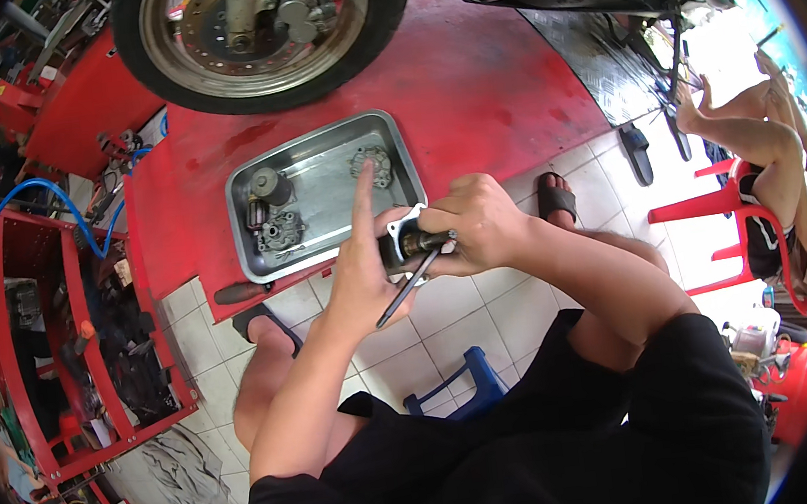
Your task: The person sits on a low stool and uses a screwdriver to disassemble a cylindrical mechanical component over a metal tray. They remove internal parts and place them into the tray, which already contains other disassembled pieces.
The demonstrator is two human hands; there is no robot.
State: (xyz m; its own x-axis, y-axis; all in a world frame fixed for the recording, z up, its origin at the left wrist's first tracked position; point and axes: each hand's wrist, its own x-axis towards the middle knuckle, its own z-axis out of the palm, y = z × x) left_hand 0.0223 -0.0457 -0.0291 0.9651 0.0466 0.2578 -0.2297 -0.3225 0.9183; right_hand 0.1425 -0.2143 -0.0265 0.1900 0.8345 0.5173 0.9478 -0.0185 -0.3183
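Note:
Both hands meet over the near right corner of a steel tray (pixel 333 225), around a dark metal housing with a pale flange (pixel 406 239). My left hand (pixel 363 270) supports it from the left, its index finger pointing up and away from the part. From the right, my right hand (pixel 474 221) is closed on the same housing, thumb at the flange. A thin dark rod (pixel 411 288) slants down left from the right hand's fingers across the part; which fingers hold it is hidden. In the tray lie a metal cylinder (pixel 271 185), a round cast part (pixel 371 166) and another cast part (pixel 281 231).
A motorcycle's front wheel (pixel 268 105) stands on the red platform (pixel 485 89) beyond the tray. A dark-handled tool (pixel 242 293) lies at the platform's near edge. Red shelving (pixel 18 338) stands left, a blue stool (pixel 479 381) near my legs. At right, another person sits on a red chair (pixel 740 219).

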